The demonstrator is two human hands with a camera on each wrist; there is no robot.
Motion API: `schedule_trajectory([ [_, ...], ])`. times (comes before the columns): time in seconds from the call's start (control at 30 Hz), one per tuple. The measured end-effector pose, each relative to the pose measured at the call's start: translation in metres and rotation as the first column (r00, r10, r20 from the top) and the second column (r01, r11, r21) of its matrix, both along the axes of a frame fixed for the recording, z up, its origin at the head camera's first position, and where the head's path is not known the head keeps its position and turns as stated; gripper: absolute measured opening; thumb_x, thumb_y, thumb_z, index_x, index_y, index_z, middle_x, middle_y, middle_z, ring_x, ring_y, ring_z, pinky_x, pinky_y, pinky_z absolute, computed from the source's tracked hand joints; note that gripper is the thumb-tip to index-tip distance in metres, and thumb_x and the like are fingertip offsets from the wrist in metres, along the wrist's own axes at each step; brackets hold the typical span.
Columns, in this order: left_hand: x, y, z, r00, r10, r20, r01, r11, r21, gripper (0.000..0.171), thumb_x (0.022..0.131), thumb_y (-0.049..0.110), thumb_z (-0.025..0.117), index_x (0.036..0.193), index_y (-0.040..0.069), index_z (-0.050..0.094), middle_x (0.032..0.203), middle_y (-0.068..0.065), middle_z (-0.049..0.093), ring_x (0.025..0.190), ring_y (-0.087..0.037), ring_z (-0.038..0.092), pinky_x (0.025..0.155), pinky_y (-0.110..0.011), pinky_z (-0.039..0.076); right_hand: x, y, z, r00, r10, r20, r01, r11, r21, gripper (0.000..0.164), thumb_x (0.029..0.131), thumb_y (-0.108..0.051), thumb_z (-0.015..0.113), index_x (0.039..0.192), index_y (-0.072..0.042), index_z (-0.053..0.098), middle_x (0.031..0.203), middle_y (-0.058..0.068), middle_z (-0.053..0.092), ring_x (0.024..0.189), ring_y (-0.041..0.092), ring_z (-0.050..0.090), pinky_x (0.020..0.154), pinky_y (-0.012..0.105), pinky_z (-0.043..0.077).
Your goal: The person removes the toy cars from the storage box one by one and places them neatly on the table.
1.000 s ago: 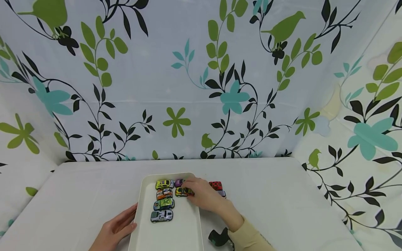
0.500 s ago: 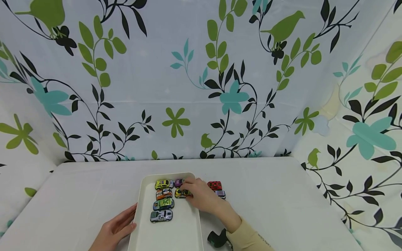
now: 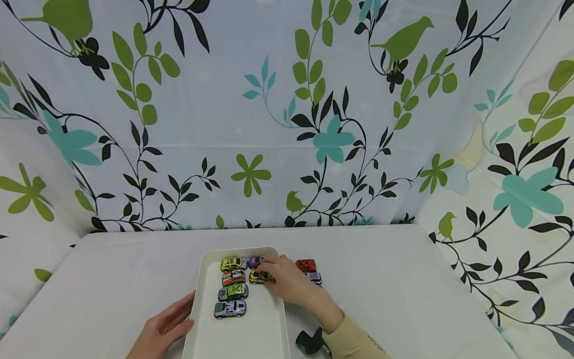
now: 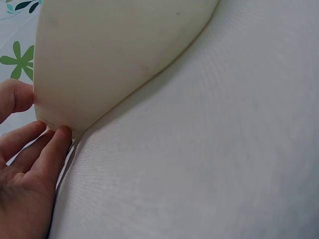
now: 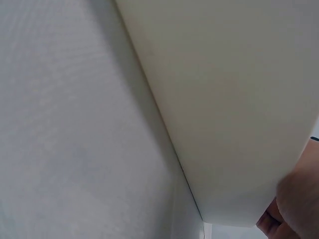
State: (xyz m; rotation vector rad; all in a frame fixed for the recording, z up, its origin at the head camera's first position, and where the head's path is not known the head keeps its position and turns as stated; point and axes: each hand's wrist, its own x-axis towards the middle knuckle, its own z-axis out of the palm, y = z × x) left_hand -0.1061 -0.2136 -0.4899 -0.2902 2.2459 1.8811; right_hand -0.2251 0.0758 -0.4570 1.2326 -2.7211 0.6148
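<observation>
In the head view my right hand reaches over the right rim of a white tray. Its fingers and thumb pinch a yellow toy car with dark and red markings, low in the tray. Just behind that, a purple toy car is partly covered by the fingers. My left hand rests against the tray's left outer wall; in the left wrist view its fingertips touch the wall near its lower edge. The right wrist view has the tray's outer wall and part of the right hand.
Left in the tray, a column holds a yellow-green car, an orange car, a green-blue car and a silver car. Right of the tray lie a red car and a striped car. A black device sits at the right wrist.
The right hand has shifted only very slightly over the yellow car. The left hand and the tray hold their places.
</observation>
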Motion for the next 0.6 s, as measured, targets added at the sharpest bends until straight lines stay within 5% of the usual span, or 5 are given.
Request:
schedule_trajectory([
  [0.6, 0.0021, 0.0001, 0.0012, 1.000, -0.007, -0.006, 0.007, 1.000, 0.007, 0.070, 0.095, 0.029, 0.068, 0.153, 0.004, 0.038, 0.157, -0.020, 0.038, 0.142, -0.036, 0.039, 0.097, -0.033, 0.056, 0.0010, 0.0026, -0.0019, 0.997, 0.068, -0.044, -0.071, 0.995, -0.070, 0.023, 0.087, -0.005, 0.075, 0.110, -0.008, 0.074, 0.108, 0.002, 0.067, 0.096, 0.014, 0.062, 0.085, 0.029, 0.051],
])
